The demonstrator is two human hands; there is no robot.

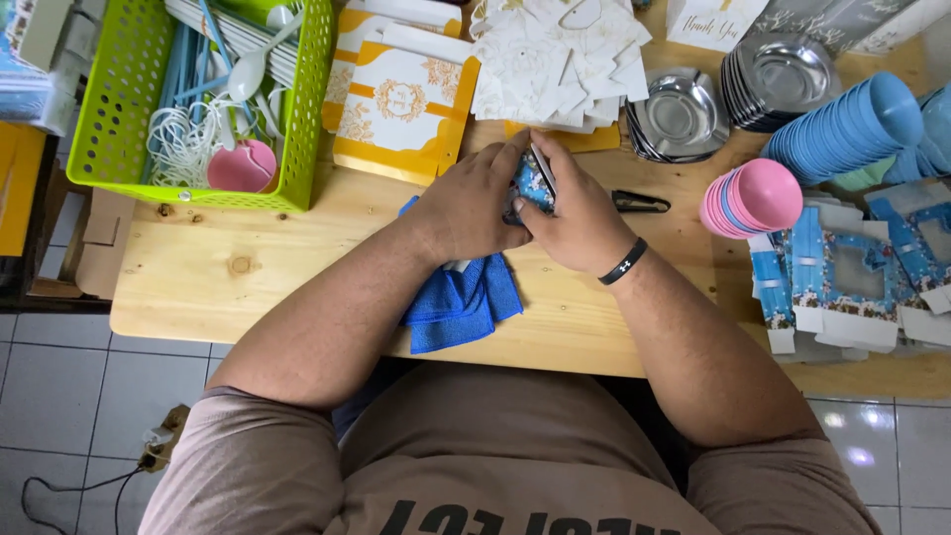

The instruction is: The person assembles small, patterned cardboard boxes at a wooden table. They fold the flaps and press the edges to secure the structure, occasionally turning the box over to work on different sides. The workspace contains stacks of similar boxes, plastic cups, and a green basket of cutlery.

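A: What lies nearest?
B: A folded blue cloth [461, 302] on the pale wooden table [297, 267].
A: And the hands?
B: Left hand [474, 210] and right hand [575, 226] both clasp a small blue floral box [532, 185], fingers curled around it; a green perforated plastic basket [307, 109] sits beyond.

A single head-worn camera looks almost straight down from above the person's chest, facing forward across the wooden counter [297, 287]. It sits close: forearms and both hands fill the centre, the counter's near edge crosses the lower frame, and tiled floor [59, 396] shows at left.
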